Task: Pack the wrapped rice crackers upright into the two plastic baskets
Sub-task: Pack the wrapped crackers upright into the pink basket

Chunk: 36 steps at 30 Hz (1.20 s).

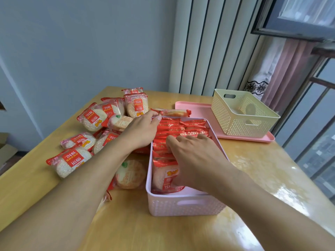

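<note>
Both forearms are bare from the near edge of the view down to each grip, with no sleeve showing. The left hand (140, 132) and the right hand (194, 160) wear no glove, ring, watch or band; fingernails are short and unpainted.

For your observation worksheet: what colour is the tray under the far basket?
Pink. The tray under the cream basket shows best in the head view.

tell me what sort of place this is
Probably a room in a home, not a shop or factory: a wooden table stands in a corner by a window with curtains, and a plain painted wall is behind it.
</note>
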Available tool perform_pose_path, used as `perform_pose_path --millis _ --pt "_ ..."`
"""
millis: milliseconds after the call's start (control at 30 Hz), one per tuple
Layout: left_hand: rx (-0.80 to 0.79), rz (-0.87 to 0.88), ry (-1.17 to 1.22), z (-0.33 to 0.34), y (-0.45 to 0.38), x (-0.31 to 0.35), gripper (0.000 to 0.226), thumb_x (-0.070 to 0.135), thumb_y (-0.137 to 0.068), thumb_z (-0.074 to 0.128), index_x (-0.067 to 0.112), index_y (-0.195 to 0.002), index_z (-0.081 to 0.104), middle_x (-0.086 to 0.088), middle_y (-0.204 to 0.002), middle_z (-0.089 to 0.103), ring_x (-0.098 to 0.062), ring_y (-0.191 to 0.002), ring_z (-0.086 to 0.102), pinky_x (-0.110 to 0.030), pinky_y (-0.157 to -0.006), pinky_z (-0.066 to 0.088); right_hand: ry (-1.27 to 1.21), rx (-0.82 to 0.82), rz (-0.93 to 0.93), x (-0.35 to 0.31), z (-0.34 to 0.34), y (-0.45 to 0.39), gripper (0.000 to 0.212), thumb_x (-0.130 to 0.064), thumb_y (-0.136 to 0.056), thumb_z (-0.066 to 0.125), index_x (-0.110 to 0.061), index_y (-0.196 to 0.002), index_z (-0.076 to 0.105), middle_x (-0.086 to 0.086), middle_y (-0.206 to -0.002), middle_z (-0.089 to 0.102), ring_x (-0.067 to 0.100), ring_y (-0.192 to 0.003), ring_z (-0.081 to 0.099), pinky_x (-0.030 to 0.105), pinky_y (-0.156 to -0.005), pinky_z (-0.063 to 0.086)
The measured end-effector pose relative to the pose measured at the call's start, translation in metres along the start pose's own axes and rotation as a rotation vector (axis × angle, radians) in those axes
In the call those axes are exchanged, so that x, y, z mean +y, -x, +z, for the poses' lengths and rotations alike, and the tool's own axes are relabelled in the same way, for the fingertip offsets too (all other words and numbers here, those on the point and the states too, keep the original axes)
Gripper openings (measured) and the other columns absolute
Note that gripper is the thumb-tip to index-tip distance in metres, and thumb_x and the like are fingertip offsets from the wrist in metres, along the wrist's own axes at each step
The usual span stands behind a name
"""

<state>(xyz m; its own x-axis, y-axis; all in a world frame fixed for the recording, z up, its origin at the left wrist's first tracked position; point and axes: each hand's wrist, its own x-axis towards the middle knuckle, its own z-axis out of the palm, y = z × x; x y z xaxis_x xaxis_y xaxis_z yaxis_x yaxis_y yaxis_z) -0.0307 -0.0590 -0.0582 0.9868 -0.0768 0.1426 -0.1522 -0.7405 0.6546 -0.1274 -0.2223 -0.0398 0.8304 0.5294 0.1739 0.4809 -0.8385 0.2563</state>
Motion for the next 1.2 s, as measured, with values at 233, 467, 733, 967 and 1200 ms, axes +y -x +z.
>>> perform_pose_path --millis 233,467,733,967,1200 --pt "-0.036 -0.017 0.038 -0.001 0.000 0.000 0.046 0.043 -0.108 0.034 0.023 -0.148 0.045 -0.006 -0.147 0.053 -0.025 -0.132 0.050 -0.032 -0.096 0.039 -0.001 -0.121 0.034 -0.004 -0.007 -0.005 0.079 -0.060 -0.062 0.084 -0.021 -0.101 0.027 -0.003 -0.094 0.057 0.025 -0.083 0.059 0.036 -0.064 0.034" --pt "-0.098 -0.008 0.064 -0.006 -0.002 -0.002 0.049 0.044 -0.107 0.035 0.024 -0.151 0.040 0.001 -0.156 0.044 -0.022 -0.141 0.042 -0.039 -0.114 0.036 -0.295 -0.227 0.093 0.017 -0.057 -0.013 0.050 -0.057 -0.081 0.073 -0.034 -0.122 0.055 -0.012 -0.108 0.064 0.013 -0.090 0.060 0.033 -0.074 0.051" --pt "-0.129 -0.019 0.099 -0.006 -0.004 -0.005 0.047 0.041 -0.106 0.039 0.025 -0.151 0.038 -0.004 -0.152 0.048 -0.024 -0.132 0.050 -0.033 -0.100 0.041 -0.348 -0.072 0.397 0.071 -0.008 -0.089 0.047 -0.038 -0.102 0.053 -0.027 -0.147 0.048 0.005 -0.145 0.056 0.028 -0.127 0.055 0.043 -0.097 0.050" --pt "-0.028 -0.017 0.206 -0.017 0.002 0.005 0.041 0.044 -0.107 0.035 0.023 -0.136 0.056 -0.005 -0.130 0.065 -0.024 -0.114 0.060 -0.031 -0.084 0.044 -0.486 0.196 0.364 0.082 0.007 -0.080 0.024 -0.038 -0.101 0.055 -0.032 -0.121 0.068 -0.007 -0.112 0.071 0.015 -0.096 0.065 0.037 -0.081 0.056" --pt "0.077 0.014 0.815 -0.033 0.017 0.032 0.047 0.053 -0.096 0.057 0.010 -0.092 0.074 -0.001 -0.084 0.076 -0.018 -0.077 0.073 -0.042 -0.081 0.059 -0.512 0.539 0.026 0.075 -0.005 -0.036 0.021 -0.037 -0.079 0.080 -0.036 -0.100 0.076 -0.018 -0.118 0.065 0.008 -0.110 0.057 0.029 -0.091 0.048"
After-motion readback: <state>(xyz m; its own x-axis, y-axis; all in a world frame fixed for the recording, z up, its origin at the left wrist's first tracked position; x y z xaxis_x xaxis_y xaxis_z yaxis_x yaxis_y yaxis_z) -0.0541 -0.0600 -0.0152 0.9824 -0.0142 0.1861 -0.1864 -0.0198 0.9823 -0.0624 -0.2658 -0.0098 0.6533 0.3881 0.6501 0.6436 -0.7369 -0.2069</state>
